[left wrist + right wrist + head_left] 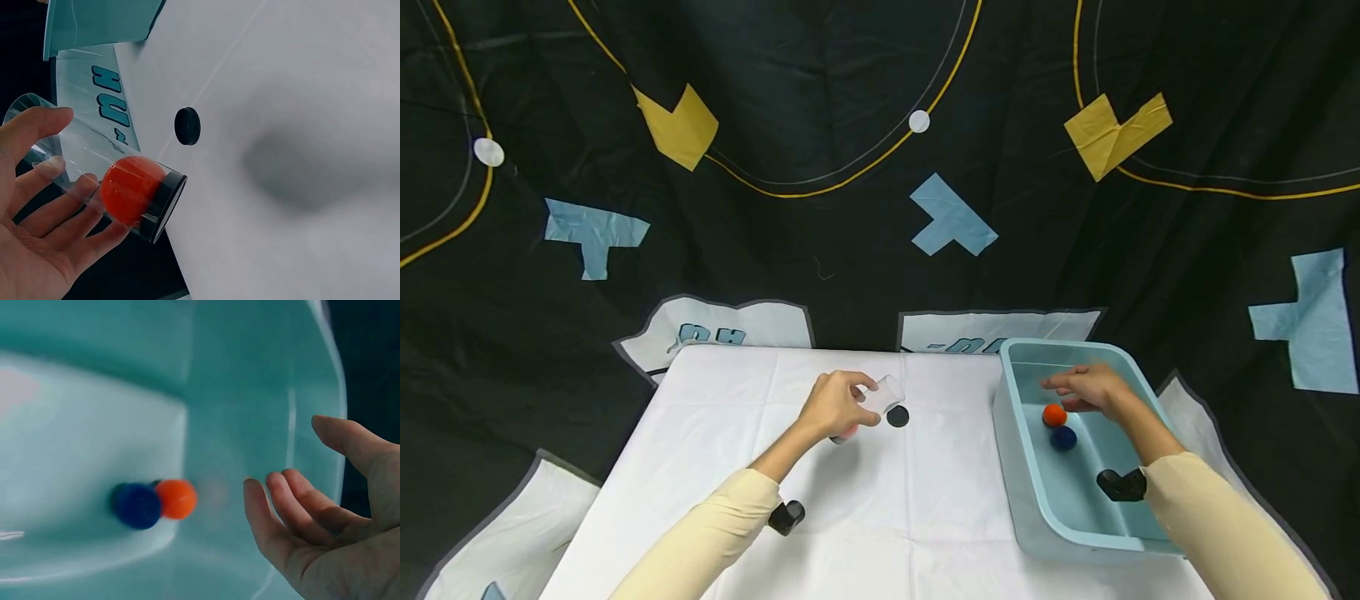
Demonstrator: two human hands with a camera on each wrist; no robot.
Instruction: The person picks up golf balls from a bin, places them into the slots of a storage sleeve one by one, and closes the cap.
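My left hand (837, 404) grips a clear plastic tube (84, 140), held tilted over the white table. Inside it, a red-orange ball (128, 187) sits against the black cap (165, 206) at one end; the tube's other end looks uncapped. Close by on the table lies a round black lid (897, 416). Over at the right, my right hand (1090, 387) hovers above a light teal bin (1026, 492), fingers loosely bent and holding nothing. An orange ball (177, 499) and a dark blue ball (137, 506) lie side by side on the bin's floor.
A white cloth covers the table (850, 550). Behind it hangs a black curtain (820, 275) with yellow and blue tape pieces. The bin's raised walls stand at the table's right side. Black wrist mounts (787, 517) show at both sleeves.
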